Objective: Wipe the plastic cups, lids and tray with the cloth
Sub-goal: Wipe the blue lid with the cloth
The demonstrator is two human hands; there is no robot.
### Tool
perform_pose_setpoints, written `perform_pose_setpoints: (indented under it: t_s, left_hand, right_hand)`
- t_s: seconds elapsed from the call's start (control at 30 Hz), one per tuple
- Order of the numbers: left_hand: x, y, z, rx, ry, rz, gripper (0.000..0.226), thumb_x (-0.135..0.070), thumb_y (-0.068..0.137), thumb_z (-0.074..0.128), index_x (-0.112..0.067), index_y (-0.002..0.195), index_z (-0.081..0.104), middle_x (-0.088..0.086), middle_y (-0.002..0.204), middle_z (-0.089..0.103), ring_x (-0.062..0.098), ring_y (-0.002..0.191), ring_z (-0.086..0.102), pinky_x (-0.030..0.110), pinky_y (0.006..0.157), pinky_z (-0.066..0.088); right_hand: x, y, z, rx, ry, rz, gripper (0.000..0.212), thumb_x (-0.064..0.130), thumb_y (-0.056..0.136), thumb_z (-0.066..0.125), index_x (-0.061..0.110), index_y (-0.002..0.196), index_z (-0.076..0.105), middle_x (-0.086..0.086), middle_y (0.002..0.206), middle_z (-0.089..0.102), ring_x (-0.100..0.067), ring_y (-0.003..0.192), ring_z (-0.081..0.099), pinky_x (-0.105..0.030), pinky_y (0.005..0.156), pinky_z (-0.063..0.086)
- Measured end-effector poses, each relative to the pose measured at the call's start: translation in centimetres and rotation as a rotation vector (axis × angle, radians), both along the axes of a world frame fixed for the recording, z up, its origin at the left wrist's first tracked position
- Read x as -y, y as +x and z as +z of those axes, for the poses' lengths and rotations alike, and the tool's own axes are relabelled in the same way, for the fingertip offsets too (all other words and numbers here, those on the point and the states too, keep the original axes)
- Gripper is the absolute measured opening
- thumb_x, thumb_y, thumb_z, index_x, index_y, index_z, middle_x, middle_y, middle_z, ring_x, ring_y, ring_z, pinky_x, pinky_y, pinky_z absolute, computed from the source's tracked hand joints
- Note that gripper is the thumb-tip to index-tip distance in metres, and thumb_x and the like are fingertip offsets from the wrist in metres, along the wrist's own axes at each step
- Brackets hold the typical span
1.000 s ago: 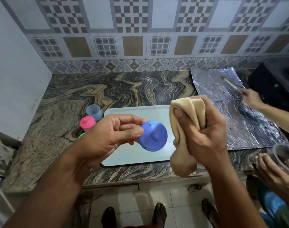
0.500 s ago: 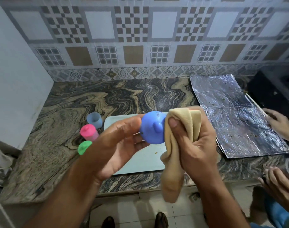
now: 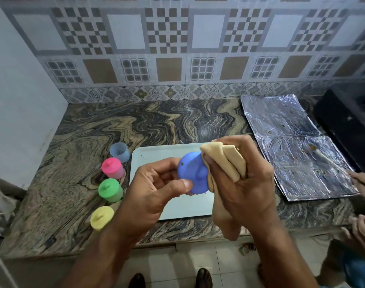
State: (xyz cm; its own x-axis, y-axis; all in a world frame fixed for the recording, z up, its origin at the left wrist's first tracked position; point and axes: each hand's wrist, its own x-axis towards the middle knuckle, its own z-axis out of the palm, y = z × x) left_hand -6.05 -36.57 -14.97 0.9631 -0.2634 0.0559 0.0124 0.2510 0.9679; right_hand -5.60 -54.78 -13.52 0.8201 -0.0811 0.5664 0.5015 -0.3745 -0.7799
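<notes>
My left hand (image 3: 156,183) pinches a blue lid (image 3: 193,175) by its edge, above the pale tray (image 3: 148,159). A bunched beige cloth (image 3: 225,163) is gripped in my right hand (image 3: 241,183) and pressed against the lid's right side; its loose end hangs below my fist. Left of the tray an open pale blue cup (image 3: 119,151) stands on the counter. In front of it stand a pink-lidded cup (image 3: 113,168), a green-lidded cup (image 3: 110,190) and a yellow-lidded cup (image 3: 101,217).
A stained foil sheet (image 3: 291,146) lies to the right of the tray, with a black stove (image 3: 347,125) beyond it. Another person's hands (image 3: 362,183) reach in at the right edge. A white wall (image 3: 21,100) closes the counter's left side. The counter's front edge runs under my wrists.
The view has tilted down, bringing the green and yellow cups into sight. The cloth stays against the blue lid, and my left fingers have shifted their hold on its rim.
</notes>
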Motion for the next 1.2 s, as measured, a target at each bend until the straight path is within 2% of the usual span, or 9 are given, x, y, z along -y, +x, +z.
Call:
perform_pose_setpoints:
  t_s: [0.2, 0.33, 0.47, 0.57, 0.73, 0.87, 0.97, 1.03, 1.2]
  left_hand:
    - [-0.6, 0.7, 0.6, -0.008, 0.062, -0.089, 0.026, -0.025, 0.074, 0.072, -0.02, 0.097, 0.082, -0.007, 0.076, 0.071, 0.005, 0.066, 0.059, 0.017, 0.068, 0.046]
    - [-0.8, 1.2, 0.3, -0.082, 0.008, -0.025, 0.034, -0.028, 0.075, 0.071, -0.015, 0.105, 0.081, 0.014, 0.094, 0.066, 0.027, 0.089, 0.05, 0.045, 0.085, 0.037]
    - [-0.4, 1.1, 0.4, -0.146, -0.097, -0.036, 0.041, -0.024, 0.078, 0.07, -0.002, 0.113, 0.077, 0.023, 0.112, 0.067, 0.037, 0.106, 0.049, 0.055, 0.099, 0.035]
    - [0.5, 0.5, 0.6, -0.155, -0.21, -0.054, 0.043, -0.022, 0.081, 0.07, -0.005, 0.12, 0.076, 0.021, 0.12, 0.069, 0.034, 0.112, 0.054, 0.048, 0.102, 0.041]
    - [2.2, -1.1, 0.5, -0.228, -0.397, 0.029, 0.031, -0.007, 0.089, 0.064, -0.014, 0.114, 0.08, 0.011, 0.114, 0.077, 0.016, 0.099, 0.074, 0.026, 0.088, 0.06]
    - [1.4, -0.8, 0.4, -0.165, -0.262, 0.088, 0.021, -0.02, 0.081, 0.074, -0.02, 0.101, 0.083, -0.001, 0.088, 0.072, 0.007, 0.073, 0.058, 0.016, 0.061, 0.046]
    - [0.6, -0.3, 0.3, -0.09, -0.096, 0.067, 0.026, -0.033, 0.076, 0.073, -0.02, 0.097, 0.081, 0.01, 0.087, 0.064, 0.029, 0.081, 0.041, 0.034, 0.069, 0.037]
    - [0.0, 0.0, 0.3, -0.039, -0.019, -0.003, 0.027, -0.034, 0.08, 0.072, -0.016, 0.098, 0.08, 0.016, 0.091, 0.062, 0.032, 0.09, 0.041, 0.046, 0.079, 0.032]
    - [-0.8, 0.5, 1.1, 0.036, 0.138, -0.197, 0.021, -0.026, 0.082, 0.068, -0.01, 0.093, 0.074, -0.007, 0.087, 0.075, 0.002, 0.081, 0.067, 0.014, 0.076, 0.05]
  right_hand:
    - [0.6, 1.7, 0.1, -0.088, 0.124, 0.001, 0.016, 0.019, 0.096, 0.076, 0.011, 0.098, 0.062, 0.0, 0.078, 0.068, -0.016, 0.067, 0.064, -0.028, 0.064, 0.053]
    - [0.7, 1.2, 0.2, -0.132, 0.363, 0.097, 0.011, 0.017, 0.098, 0.071, 0.024, 0.098, 0.063, -0.015, 0.082, 0.068, -0.039, 0.073, 0.068, -0.047, 0.066, 0.055]
    - [-0.4, -0.1, -0.1, -0.145, 0.299, 0.154, 0.013, 0.011, 0.095, 0.072, 0.019, 0.097, 0.061, 0.007, 0.077, 0.065, -0.007, 0.063, 0.06, -0.022, 0.061, 0.05]
    - [-1.8, -0.8, -0.3, -0.024, 0.369, -0.003, 0.012, 0.006, 0.095, 0.069, 0.006, 0.099, 0.058, 0.01, 0.081, 0.063, 0.003, 0.07, 0.06, -0.013, 0.069, 0.049]
    - [-3.1, -1.4, -0.4, 0.034, 0.368, -0.154, 0.014, 0.015, 0.095, 0.07, 0.014, 0.103, 0.059, 0.016, 0.087, 0.068, 0.004, 0.074, 0.064, -0.012, 0.072, 0.05]
    - [-1.6, -1.5, -0.6, 0.011, 0.174, -0.081, 0.016, 0.02, 0.095, 0.074, 0.024, 0.103, 0.06, 0.013, 0.088, 0.068, -0.009, 0.074, 0.067, -0.024, 0.069, 0.053]
    - [-0.7, -1.3, -0.3, 0.014, 0.045, -0.03, 0.016, 0.022, 0.094, 0.076, 0.024, 0.105, 0.065, 0.005, 0.094, 0.069, -0.013, 0.08, 0.069, -0.026, 0.072, 0.054]
    - [-0.2, -1.0, 0.1, 0.02, -0.023, 0.021, 0.014, 0.021, 0.093, 0.077, 0.019, 0.104, 0.069, 0.001, 0.095, 0.071, -0.012, 0.082, 0.069, -0.022, 0.073, 0.053]
    - [0.6, 0.7, 0.7, 0.055, -0.203, 0.049, 0.015, 0.017, 0.092, 0.082, 0.011, 0.099, 0.07, 0.0, 0.089, 0.069, -0.016, 0.079, 0.064, -0.025, 0.071, 0.05]
